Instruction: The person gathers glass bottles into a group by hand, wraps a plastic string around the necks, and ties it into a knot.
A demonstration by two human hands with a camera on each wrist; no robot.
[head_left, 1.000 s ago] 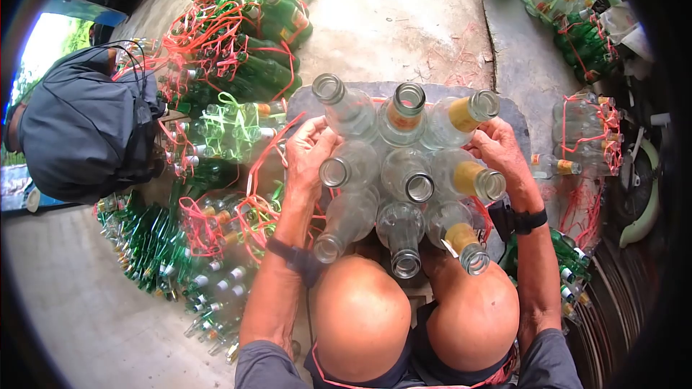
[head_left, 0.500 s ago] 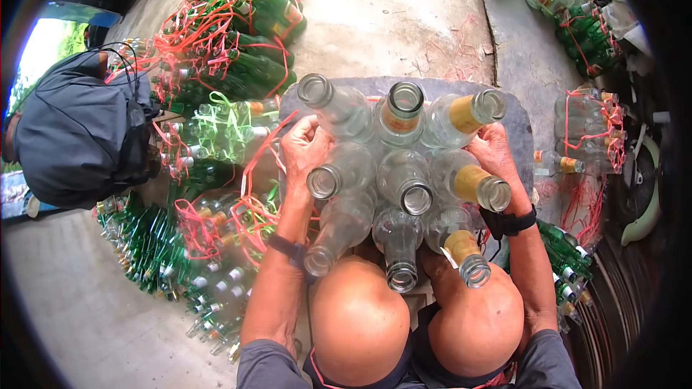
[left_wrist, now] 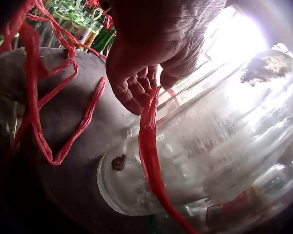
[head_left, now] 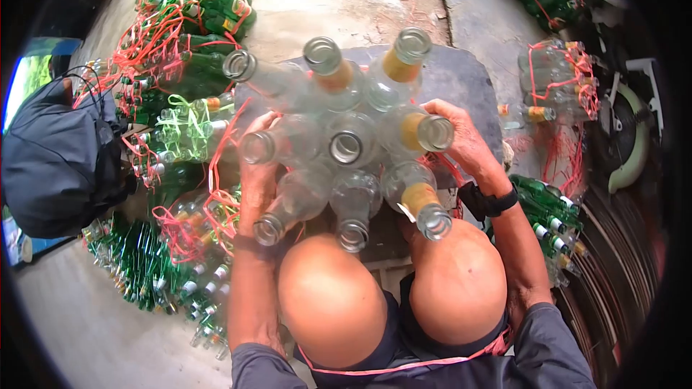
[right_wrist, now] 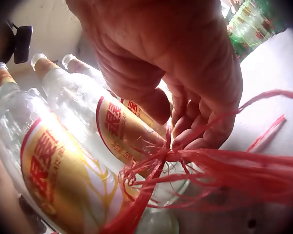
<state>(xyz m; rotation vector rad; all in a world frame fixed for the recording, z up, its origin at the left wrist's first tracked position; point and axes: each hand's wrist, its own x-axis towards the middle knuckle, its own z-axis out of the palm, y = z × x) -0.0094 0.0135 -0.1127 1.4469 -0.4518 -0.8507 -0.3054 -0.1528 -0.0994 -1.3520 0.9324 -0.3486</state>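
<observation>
1. Head view: our left hand (left_wrist: pixel 158 48) is half hidden behind bottles and blurred; our right hand (head_left: pixel 461 133) has its fingertips covered. Grip only readable from the wrist views.
2. Bottle cluster (head_left: pixel 349 126): nine clear bottles, three by three. Bases hidden from above. They also cover part of the bench (head_left: pixel 465 86); we can make out its far edge and far right corner.
3. Left wrist view: strong glare top right. Red strap (left_wrist: pixel 149 131) leaves frame at the bottom. Brown patch (left_wrist: pixel 118 162) low on one bottle; can't tell what it is.
4. Cluster sits between our hands, towards the bench's near edge, just ahead of our knees (head_left: pixel 331 299). Necks up, outer ones splayed.
5. Left hand: fingers curled, thumb and fingers pinching the strap just beside a bottle's side.
6. Right hand: thumb and fingers pinching red strands at a knot (right_wrist: pixel 165 155) against the labelled bottles. Loose strands blur out to the right.
7. Body labels (right_wrist: pixel 46 165): gold, large red Chinese characters, apparently 银麦. Smaller print unreadable.
8. Neck labels (head_left: pixel 412 132): yellow-orange, text too small.
</observation>
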